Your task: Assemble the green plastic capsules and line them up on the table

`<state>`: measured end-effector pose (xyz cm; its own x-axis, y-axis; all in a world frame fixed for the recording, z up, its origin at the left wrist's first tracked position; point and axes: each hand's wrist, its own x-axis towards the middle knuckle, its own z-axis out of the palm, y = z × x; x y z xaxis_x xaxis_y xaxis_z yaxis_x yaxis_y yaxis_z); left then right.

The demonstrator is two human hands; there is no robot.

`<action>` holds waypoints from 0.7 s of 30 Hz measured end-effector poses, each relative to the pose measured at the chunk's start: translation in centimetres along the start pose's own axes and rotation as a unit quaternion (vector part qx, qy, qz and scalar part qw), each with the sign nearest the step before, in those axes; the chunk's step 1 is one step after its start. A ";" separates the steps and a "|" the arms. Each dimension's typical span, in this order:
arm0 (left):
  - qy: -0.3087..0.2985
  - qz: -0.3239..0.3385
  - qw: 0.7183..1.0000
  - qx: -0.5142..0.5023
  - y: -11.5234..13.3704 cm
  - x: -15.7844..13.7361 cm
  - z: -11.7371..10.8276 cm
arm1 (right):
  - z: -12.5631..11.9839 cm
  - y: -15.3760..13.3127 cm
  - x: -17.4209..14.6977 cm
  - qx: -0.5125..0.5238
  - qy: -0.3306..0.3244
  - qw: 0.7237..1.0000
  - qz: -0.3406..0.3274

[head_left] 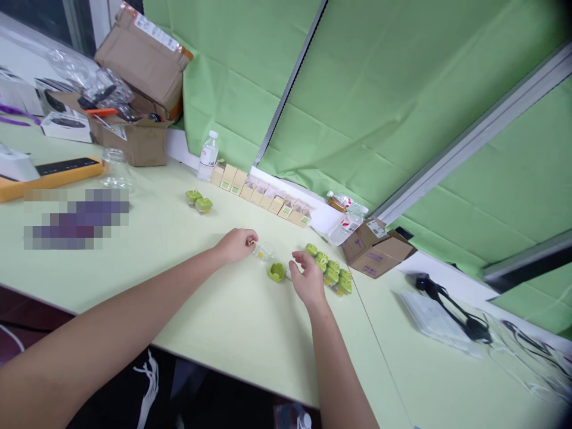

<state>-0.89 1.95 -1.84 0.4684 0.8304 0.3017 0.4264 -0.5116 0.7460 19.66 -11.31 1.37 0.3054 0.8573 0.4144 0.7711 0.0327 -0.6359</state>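
My left hand [238,245] is closed in a pinch; a small tan bit shows at its fingertips, too small to name. Right beside those fingertips is a clear plastic cup [264,252] with something yellow in it. A green, scallop-edged lid [276,273] lies on the table between my hands, its hollow side up. My right hand [308,277] hovers with curved fingers apart, close to the lid. Something white shows by its fingertips, partly hidden. Several green-topped clear containers [331,273] stand in rows just beyond my right hand.
Two more green-topped containers [199,201] stand at the back left. Small cardboard boxes [261,193] line the wall beside an upright water bottle [208,157]. Bottles lie by an open carton [375,247]. Left are a glass jar [115,168] and a power strip [67,173]; right, a headset [456,310].
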 end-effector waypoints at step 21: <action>-0.076 0.059 0.950 -0.296 4.5 -2.1 2.1 | 0.6 -1.8 -0.7 0.090 0.059 0.986 -0.131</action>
<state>1.63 -2.60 -0.32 0.6115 0.7101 0.3491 -0.1250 -0.3490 0.9288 17.80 -11.64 1.85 0.1803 0.7428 0.6448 0.7230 0.3444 -0.5989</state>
